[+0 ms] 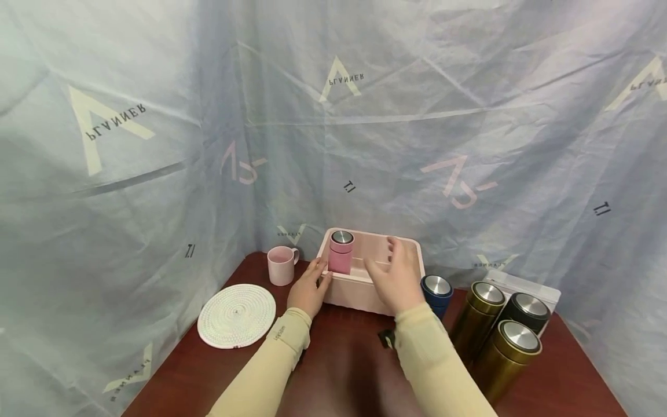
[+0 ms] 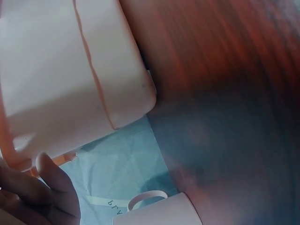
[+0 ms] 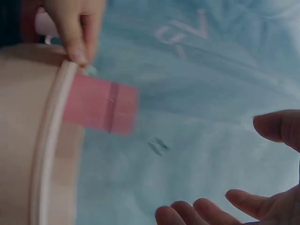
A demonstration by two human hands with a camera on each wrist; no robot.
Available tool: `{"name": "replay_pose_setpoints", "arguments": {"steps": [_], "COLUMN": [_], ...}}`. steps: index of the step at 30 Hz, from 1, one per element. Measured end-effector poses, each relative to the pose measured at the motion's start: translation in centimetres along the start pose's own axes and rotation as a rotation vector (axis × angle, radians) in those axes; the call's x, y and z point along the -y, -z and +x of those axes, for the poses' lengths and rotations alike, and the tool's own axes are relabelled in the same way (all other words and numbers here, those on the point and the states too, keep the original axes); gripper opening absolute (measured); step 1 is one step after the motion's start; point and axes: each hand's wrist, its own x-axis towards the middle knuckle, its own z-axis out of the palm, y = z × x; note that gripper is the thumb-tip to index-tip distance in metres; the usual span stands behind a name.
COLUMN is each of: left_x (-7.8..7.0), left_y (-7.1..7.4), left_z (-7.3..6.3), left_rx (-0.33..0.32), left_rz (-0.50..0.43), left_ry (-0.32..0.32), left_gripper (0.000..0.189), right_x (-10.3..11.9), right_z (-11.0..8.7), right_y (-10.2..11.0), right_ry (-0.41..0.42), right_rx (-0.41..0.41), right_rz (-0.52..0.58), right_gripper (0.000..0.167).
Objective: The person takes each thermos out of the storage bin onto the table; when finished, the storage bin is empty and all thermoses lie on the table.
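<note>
A pink storage bin (image 1: 354, 292) stands at the back of the table. Inside its left end, a pink thermos (image 1: 341, 259) with a silver-topped lid stands upright, its top above the rim. My left hand (image 1: 307, 289) holds the bin's front left corner, thumb and fingers at the rim (image 3: 70, 65) in the right wrist view. Over the right part of the bin is my right hand (image 1: 398, 281), fingers spread and holding nothing. In the right wrist view its thumb (image 3: 276, 127) and fingers are well apart, away from the thermos.
Left of the bin are a pink mug (image 1: 281, 267) and a round woven mat (image 1: 237, 315). To the right stand a blue thermos (image 1: 436, 292), two gold ones (image 1: 478, 313) and a black one (image 1: 527, 310), before a white box (image 1: 547, 292). A small black item (image 1: 387, 338) lies near the right wrist.
</note>
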Motion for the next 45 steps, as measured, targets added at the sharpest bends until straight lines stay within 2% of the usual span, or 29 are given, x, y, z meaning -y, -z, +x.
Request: {"name": "replay_pose_setpoints", "arguments": {"steps": [3, 7, 11, 16, 20, 25, 30, 35, 40, 45], "left_x": [0.1, 0.1, 0.2, 0.6, 0.4, 0.3, 0.4, 0.3, 0.4, 0.5], "left_y": [-0.1, -0.3, -0.2, -0.1, -0.1, 0.1, 0.1, -0.1, -0.3, -0.2], "left_z": [-0.1, -0.5, -0.6, -0.3, -0.3, -0.2, -0.2, -0.3, -0.4, -0.2], "left_rx": [-0.027, -0.035, -0.014, -0.005, -0.010, -0.011, -0.015, -0.013, -0.030, -0.039], "left_rz": [-0.002, -0.010, -0.005, 0.008, -0.006, -0.012, -0.011, -0.015, -0.009, -0.011], "left_ry": [-0.014, -0.023, -0.030, -0.032, -0.045, -0.054, -0.043, -0.032, -0.038, -0.046], "left_gripper": [0.050, 0.046, 0.044, 0.044, 0.044, 0.043, 0.043, 0.043, 0.044, 0.044], "right_x": [-0.6, -1.7, -2.7, -3.3, -3.7, -3.6, -3.8, -4.1, -2.9, -0.6], "right_z": [3.1, 6.0, 7.6, 8.8, 9.5, 9.9, 9.9, 9.7, 8.9, 7.8], "right_y": [-2.9, -6.0, -7.9, -9.2, -9.7, -10.0, -10.6, -10.7, -9.6, -7.0], "right_ry": [-0.058, -0.092, -0.121, -0.124, -0.128, -0.113, -0.067, -0.051, -0.016, 0.050], "right_rx": [0.082, 0.115, 0.131, 0.151, 0.182, 0.195, 0.168, 0.126, 0.098, 0.050], "right_rz": [-0.014, -0.035, -0.065, -0.076, -0.070, -0.042, -0.052, -0.054, -0.015, 0.084], "right_gripper": [0.073, 0.075, 0.084, 0.091, 0.094, 0.085, 0.074, 0.072, 0.068, 0.066]}}
